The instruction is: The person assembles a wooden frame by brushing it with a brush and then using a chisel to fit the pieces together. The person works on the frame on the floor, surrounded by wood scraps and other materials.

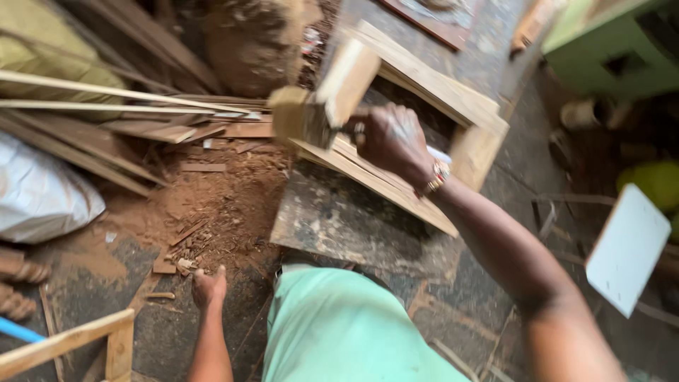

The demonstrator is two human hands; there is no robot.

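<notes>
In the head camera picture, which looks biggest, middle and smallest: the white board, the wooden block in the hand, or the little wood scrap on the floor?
1. white board, though it lies nearer the camera, so unsure
2. wooden block in the right hand
3. wood scrap, near the left hand

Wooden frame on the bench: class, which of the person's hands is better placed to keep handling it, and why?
Right. The right hand already rests on the wooden frame, holding a blurred wooden block against it. The left hand hangs low by the floor scraps, away from the frame.
</notes>
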